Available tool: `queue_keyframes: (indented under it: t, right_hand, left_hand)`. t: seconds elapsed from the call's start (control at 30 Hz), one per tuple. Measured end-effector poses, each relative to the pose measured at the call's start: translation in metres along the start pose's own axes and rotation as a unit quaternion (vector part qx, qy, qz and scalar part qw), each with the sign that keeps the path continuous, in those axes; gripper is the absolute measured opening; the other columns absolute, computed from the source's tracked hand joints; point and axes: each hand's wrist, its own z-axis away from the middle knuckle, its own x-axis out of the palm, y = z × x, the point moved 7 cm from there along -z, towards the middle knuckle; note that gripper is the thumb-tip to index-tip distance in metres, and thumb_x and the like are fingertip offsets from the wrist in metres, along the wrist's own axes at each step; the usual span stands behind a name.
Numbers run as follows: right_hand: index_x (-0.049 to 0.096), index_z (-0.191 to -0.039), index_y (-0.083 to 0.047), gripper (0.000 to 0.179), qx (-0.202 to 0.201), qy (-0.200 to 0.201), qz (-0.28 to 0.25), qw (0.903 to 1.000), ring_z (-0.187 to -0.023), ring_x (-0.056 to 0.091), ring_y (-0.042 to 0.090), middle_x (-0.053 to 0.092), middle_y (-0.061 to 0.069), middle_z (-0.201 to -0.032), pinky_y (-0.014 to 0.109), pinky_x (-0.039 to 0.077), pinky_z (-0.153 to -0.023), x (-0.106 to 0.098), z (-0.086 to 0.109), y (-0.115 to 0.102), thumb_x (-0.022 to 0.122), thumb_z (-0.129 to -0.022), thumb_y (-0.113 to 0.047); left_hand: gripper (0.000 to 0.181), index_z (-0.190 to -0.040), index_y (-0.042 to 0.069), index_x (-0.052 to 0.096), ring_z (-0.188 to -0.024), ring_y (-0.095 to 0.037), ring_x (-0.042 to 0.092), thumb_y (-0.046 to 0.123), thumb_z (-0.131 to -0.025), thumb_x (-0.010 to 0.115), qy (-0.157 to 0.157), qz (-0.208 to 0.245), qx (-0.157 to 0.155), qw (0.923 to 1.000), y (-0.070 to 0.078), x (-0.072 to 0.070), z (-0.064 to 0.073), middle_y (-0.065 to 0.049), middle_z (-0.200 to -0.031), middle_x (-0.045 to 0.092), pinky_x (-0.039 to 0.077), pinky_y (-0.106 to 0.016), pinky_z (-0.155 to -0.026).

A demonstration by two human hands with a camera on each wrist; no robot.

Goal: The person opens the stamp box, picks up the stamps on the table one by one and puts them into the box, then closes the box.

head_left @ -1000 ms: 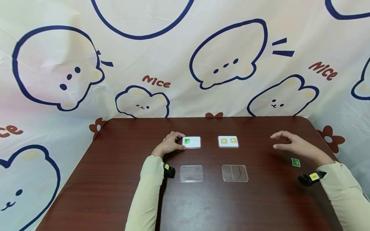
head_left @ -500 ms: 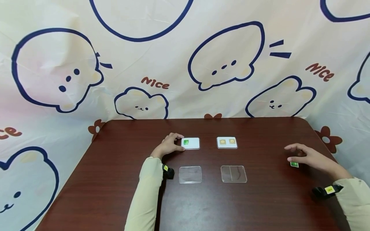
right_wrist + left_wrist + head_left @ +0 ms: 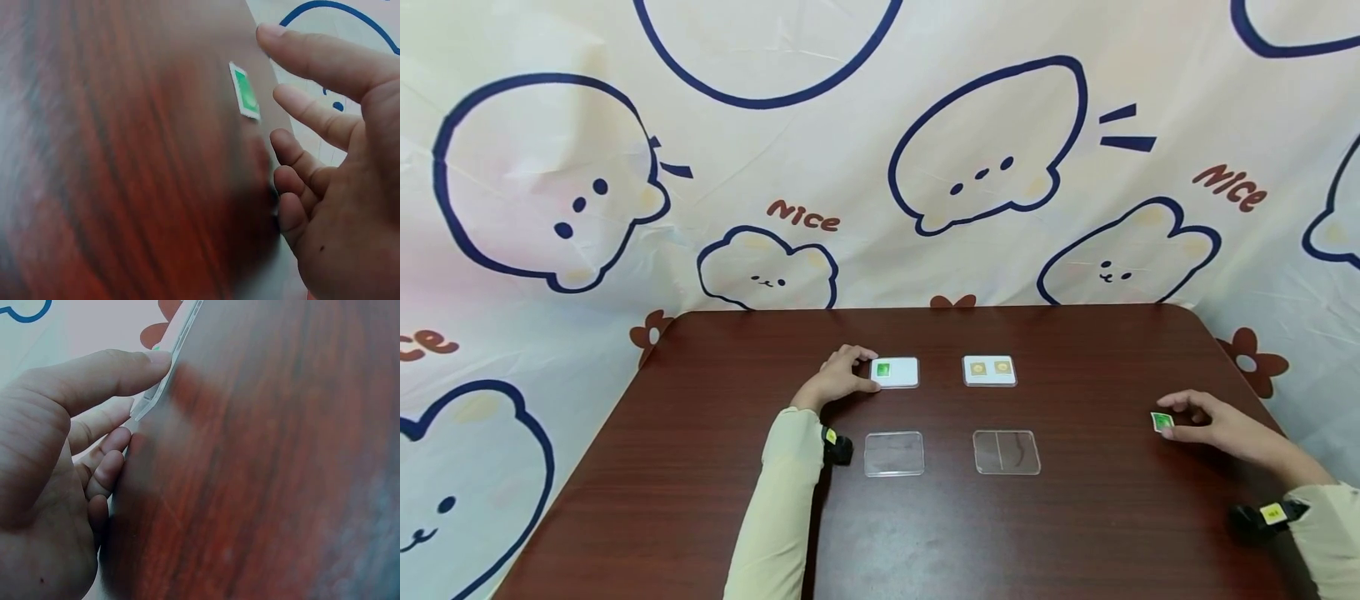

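Observation:
My left hand (image 3: 841,380) holds the left end of a small white flat case (image 3: 902,373), thumb at its near corner and a finger at its far corner. A green square tile (image 3: 883,369) lies in that case, on the left side. In the left wrist view the thumb presses the case's edge (image 3: 180,344). On the right of the table, my right hand (image 3: 1213,427) is right at a loose green square tile with a white border (image 3: 1161,422). The right wrist view shows this tile (image 3: 246,92) on the table, just beyond the relaxed, spread fingers (image 3: 309,115).
Another white case (image 3: 990,363) with two yellowish square tiles sits right of the first. Two clear plastic lids (image 3: 893,454) lie nearer me on the brown table (image 3: 662,467). A printed cloth (image 3: 865,167) hangs behind the table.
My right hand has come down and toward me to the right, from above the loose tile to beside it. The left hand stays on its case.

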Motion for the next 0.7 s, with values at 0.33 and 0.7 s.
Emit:
queue_keyframes:
  t: [0.33, 0.7]
  right_hand:
    - [0.060, -0.116, 0.002, 0.041, -0.012, 0.026, 0.027, 0.9992, -0.078, 0.040, -0.001, 0.054, 0.007, -0.102, 0.021, 0.038, -0.066, 0.0024, -0.0023, -0.0006, 0.073, -0.085, -0.022]
    - [0.064, -0.110, -0.001, 0.034, -0.008, 0.035, 0.036, 0.9987, -0.078, 0.041, -0.002, 0.057, 0.000, -0.097, 0.021, 0.037, -0.066, 0.0016, -0.0036, 0.0029, 0.073, -0.086, -0.023]
  left_hand:
    - [0.052, -0.126, 0.018, 0.059, -0.118, -0.026, 0.041, 0.023, -0.079, 0.079, 0.001, 0.001, -0.004, 1.0000, -0.0016, -0.0005, 0.0010, -0.007, -0.129, 0.048, 0.031, -0.048, -0.102]
    - [0.052, -0.126, 0.017, 0.059, -0.119, -0.027, 0.041, 0.022, -0.078, 0.080, 0.003, -0.001, -0.002, 1.0000, 0.0000, -0.0012, 0.0013, -0.008, -0.129, 0.048, 0.031, -0.048, -0.102]
